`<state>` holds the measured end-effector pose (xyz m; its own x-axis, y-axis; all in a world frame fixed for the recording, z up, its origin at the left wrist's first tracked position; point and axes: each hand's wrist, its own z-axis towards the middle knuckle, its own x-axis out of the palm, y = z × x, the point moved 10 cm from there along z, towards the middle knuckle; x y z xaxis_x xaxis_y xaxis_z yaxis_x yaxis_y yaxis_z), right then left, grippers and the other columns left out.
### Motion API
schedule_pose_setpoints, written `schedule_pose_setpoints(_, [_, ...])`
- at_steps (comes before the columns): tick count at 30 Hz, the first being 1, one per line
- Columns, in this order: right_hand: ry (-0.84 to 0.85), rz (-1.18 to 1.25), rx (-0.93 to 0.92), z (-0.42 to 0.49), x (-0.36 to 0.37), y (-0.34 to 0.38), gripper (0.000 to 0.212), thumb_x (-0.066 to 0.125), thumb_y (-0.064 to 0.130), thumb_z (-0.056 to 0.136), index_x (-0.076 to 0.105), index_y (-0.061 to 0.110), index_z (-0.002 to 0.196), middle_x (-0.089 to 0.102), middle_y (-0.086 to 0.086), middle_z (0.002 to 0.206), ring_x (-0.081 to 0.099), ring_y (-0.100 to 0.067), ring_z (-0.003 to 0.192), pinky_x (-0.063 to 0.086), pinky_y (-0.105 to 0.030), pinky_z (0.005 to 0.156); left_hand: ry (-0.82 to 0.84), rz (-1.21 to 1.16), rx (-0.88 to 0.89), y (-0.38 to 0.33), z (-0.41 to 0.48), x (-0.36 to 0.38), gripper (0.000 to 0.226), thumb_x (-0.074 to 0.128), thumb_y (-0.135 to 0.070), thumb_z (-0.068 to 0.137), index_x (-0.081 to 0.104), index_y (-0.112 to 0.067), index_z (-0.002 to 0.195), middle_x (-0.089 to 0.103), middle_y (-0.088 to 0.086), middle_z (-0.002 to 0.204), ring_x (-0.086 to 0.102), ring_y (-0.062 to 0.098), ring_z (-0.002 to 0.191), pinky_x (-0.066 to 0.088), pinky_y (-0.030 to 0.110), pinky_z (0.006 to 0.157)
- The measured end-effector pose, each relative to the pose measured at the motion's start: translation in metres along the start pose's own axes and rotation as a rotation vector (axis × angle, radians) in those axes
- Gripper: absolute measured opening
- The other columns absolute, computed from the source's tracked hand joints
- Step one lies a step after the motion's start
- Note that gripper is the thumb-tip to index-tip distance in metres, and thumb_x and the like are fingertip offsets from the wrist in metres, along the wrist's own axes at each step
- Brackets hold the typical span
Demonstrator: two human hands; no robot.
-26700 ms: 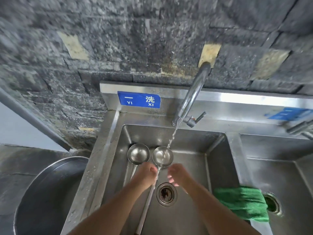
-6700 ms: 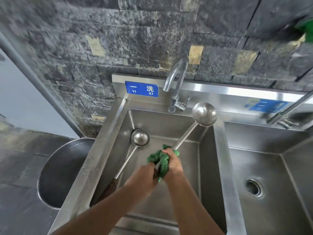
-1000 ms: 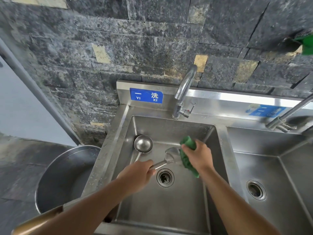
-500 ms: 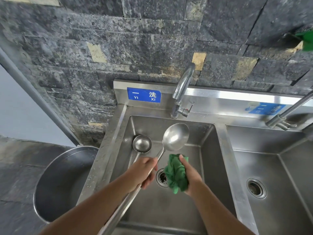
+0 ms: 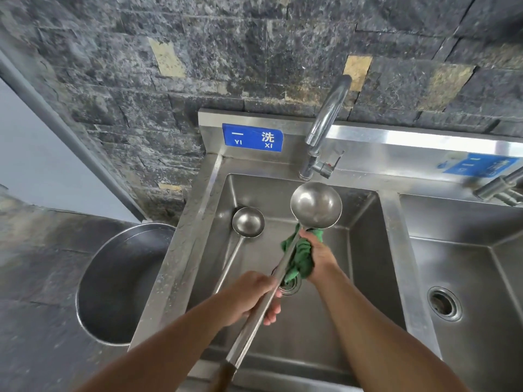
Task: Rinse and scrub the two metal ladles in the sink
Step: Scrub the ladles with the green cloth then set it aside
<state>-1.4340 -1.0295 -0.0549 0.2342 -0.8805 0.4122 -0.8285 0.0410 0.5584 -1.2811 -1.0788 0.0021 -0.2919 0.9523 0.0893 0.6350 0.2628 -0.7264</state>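
I hold one long metal ladle (image 5: 316, 205) raised over the left sink basin (image 5: 365, 250), its bowl tilted up near the tap. My left hand (image 5: 252, 295) grips the middle of its handle. My right hand (image 5: 318, 254) presses a green cloth (image 5: 300, 257) around the handle just below the bowl. The second ladle (image 5: 248, 222) lies in the basin at the left, bowl up toward the back wall, apart from both hands.
The tap (image 5: 325, 128) stands behind the basin with no water running. A second basin (image 5: 464, 267) with its drain lies to the right, with another tap (image 5: 498, 188) above it. A large round metal pot (image 5: 119, 281) sits left of the sink. A drain (image 5: 290, 284) shows under the held handle.
The held ladle has risen and its bowl moved right toward the tap. My right hand brought the cloth up against the handle below the bowl. My left hand slid lower on the handle.
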Motion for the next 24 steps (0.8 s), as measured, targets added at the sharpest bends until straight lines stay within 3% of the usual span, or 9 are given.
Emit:
schedule_pose_setpoints(4, [-0.146, 0.005, -0.005, 0.021, -0.029, 0.014, 0.029, 0.075, 0.023, 0.079, 0.065, 0.001, 0.094, 0.069, -0.025, 0.093, 0.072, -0.032, 0.07, 0.06, -0.041, 0.061, 0.097, 0.08, -0.002, 0.026, -0.013, -0.008, 0.026, 0.052, -0.014, 0.1, 0.053, 0.007, 0.117, 0.069, 0.025, 0.095, 0.068, 0.025, 0.072, 0.058, 0.031, 0.066])
schedule_pose_setpoints(6, [-0.185, 0.048, -0.002, 0.03, -0.04, 0.013, 0.025, 0.072, 0.024, 0.083, 0.066, 0.001, 0.087, 0.07, -0.021, 0.082, 0.071, -0.033, 0.07, 0.06, -0.038, 0.06, 0.151, 0.019, -0.074, 0.045, -0.019, -0.012, 0.022, 0.055, -0.008, 0.098, 0.052, -0.004, 0.119, 0.067, 0.026, 0.1, 0.067, 0.028, 0.079, 0.057, 0.035, 0.069])
schedule_pose_setpoints(9, [-0.196, 0.076, 0.037, 0.037, -0.042, -0.011, 0.026, 0.069, 0.027, 0.086, 0.065, 0.002, 0.082, 0.069, -0.017, 0.073, 0.068, -0.033, 0.069, 0.059, -0.037, 0.059, 0.136, -0.057, -0.104, 0.065, -0.019, -0.013, 0.024, 0.057, -0.009, 0.096, 0.05, -0.011, 0.118, 0.062, 0.015, 0.085, 0.06, 0.024, 0.067, 0.052, 0.035, 0.058])
schedule_pose_setpoints(11, [-0.189, -0.005, 0.1, 0.039, -0.041, -0.042, 0.032, 0.072, 0.032, 0.082, 0.067, 0.0, 0.084, 0.07, -0.022, 0.082, 0.068, -0.034, 0.071, 0.059, -0.039, 0.058, 0.076, -0.049, -0.077, 0.07, -0.012, -0.009, 0.024, 0.057, -0.011, 0.095, 0.051, -0.008, 0.118, 0.059, 0.01, 0.078, 0.054, 0.02, 0.059, 0.047, 0.032, 0.052])
schedule_pose_setpoints(14, [-0.215, -0.127, 0.179, 0.04, -0.047, -0.088, 0.065, 0.09, 0.035, 0.058, 0.067, -0.005, 0.105, 0.072, -0.027, 0.105, 0.073, -0.04, 0.085, 0.061, -0.049, 0.071, -0.001, -0.172, -0.078, 0.071, 0.006, -0.001, 0.014, 0.051, -0.007, 0.096, 0.05, 0.0, 0.108, 0.053, 0.007, 0.069, 0.049, 0.017, 0.051, 0.042, 0.027, 0.048])
schedule_pose_setpoints(17, [-0.196, -0.17, 0.263, 0.039, -0.048, -0.128, 0.088, 0.096, 0.039, 0.038, 0.069, -0.002, 0.111, 0.074, -0.024, 0.104, 0.073, -0.041, 0.092, 0.059, -0.052, 0.083, -0.098, -0.273, -0.152, 0.079, 0.028, -0.004, 0.005, 0.047, -0.003, 0.096, 0.05, -0.005, 0.099, 0.051, 0.006, 0.064, 0.047, 0.016, 0.047, 0.04, 0.026, 0.048])
schedule_pose_setpoints(20, [-0.217, -0.199, 0.289, 0.045, -0.059, -0.154, 0.107, 0.097, 0.047, 0.019, 0.069, 0.006, 0.114, 0.074, -0.022, 0.104, 0.074, -0.039, 0.091, 0.06, -0.047, 0.074, -0.172, -0.299, -0.23, 0.093, 0.044, -0.009, 0.008, 0.045, 0.001, 0.095, 0.049, -0.005, 0.097, 0.05, 0.006, 0.06, 0.045, 0.016, 0.045, 0.038, 0.025, 0.047])
schedule_pose_setpoints(24, [-0.247, -0.212, 0.277, 0.055, -0.072, -0.155, 0.109, 0.098, 0.049, 0.017, 0.068, 0.006, 0.114, 0.074, -0.023, 0.103, 0.074, -0.04, 0.09, 0.06, -0.051, 0.077, -0.212, -0.308, -0.301, 0.105, 0.065, -0.009, 0.012, 0.042, 0.003, 0.092, 0.052, -0.004, 0.094, 0.048, 0.006, 0.057, 0.044, 0.016, 0.043, 0.038, 0.024, 0.045])
